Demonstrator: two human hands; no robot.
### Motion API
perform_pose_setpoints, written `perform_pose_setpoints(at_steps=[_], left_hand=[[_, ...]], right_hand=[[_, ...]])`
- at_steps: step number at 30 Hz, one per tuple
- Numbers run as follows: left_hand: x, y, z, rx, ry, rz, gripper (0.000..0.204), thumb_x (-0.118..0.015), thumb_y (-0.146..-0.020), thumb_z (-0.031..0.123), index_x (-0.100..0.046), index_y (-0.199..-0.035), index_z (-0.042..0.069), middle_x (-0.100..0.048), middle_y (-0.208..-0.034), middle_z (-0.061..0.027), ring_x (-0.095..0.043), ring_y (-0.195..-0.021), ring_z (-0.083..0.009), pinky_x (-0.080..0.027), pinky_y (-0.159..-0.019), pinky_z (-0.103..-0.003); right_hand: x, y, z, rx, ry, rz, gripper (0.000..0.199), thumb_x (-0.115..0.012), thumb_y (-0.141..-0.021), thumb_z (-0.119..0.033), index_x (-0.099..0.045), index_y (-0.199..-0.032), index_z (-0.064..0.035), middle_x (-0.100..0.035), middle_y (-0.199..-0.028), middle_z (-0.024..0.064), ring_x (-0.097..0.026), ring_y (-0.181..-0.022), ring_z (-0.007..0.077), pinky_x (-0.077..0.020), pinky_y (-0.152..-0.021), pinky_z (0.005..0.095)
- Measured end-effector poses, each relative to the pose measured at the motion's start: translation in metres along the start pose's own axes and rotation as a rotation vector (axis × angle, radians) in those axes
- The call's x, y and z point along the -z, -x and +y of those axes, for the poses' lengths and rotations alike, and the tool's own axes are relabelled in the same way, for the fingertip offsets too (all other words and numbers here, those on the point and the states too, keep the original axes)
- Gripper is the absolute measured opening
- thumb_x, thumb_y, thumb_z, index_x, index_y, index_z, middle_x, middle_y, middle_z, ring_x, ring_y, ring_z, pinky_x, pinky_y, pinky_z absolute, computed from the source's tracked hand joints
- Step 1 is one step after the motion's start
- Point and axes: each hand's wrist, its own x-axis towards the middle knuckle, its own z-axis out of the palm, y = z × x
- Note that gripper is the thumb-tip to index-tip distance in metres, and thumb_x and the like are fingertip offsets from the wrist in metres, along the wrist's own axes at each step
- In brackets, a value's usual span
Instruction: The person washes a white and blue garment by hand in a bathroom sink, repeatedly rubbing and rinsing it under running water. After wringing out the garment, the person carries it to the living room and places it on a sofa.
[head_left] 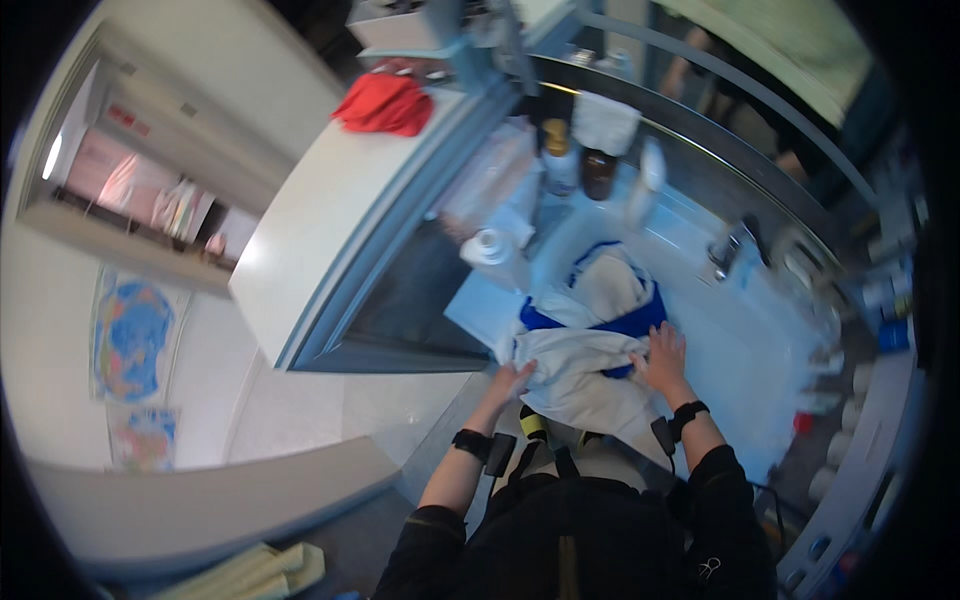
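Note:
A white garment with blue parts (590,365) hangs bunched over the near rim of a white bathtub (735,370), its far part lying inside the tub. At its left edge, my left hand (514,382) is closed on the fabric. On the right edge, my right hand (662,358) grips the cloth with the thumb toward the middle, the fingers bent and slightly blurred. Both my wrists carry black straps with small dark boxes.
Several bottles, among them a brown bottle (599,174), line the tub's far end near a faucet (735,247). A white jug (492,250) stands left of the garment. A red cloth (386,104) lies on a white counter (320,215). Small items crowd the right side.

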Motion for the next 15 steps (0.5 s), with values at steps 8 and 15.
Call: perform_pose_setpoints(at_steps=[8, 15], left_hand=[[0.012, 0.033, 0.05, -0.673, -0.074, 0.29, 0.025, -0.06, -0.084, 0.021, -0.062, -0.093, -0.003, -0.062, -0.08, -0.0087, -0.06, -0.074, -0.0227, -0.046, -0.07, -0.034], [0.0, 0.047, 0.102, -0.594, 0.671, -0.114, 0.055, -0.059, -0.083, 0.006, -0.037, -0.133, 0.003, -0.053, -0.118, -0.012, -0.052, -0.107, -0.0183, -0.043, -0.091, -0.03]], right_hand=[[0.019, 0.006, -0.051, 0.404, -0.402, 0.295, 0.069, -0.074, -0.072, -0.025, -0.043, -0.13, -0.0058, -0.032, -0.143, 0.0225, -0.027, -0.135, 0.0388, -0.0257, -0.108, 0.0505], [0.04, -0.019, -0.059, 0.172, -1.144, 0.021, 0.041, -0.062, -0.075, -0.001, -0.052, -0.115, -0.0064, -0.048, -0.133, 0.0181, -0.049, -0.119, 0.035, -0.0395, -0.099, 0.0374]])
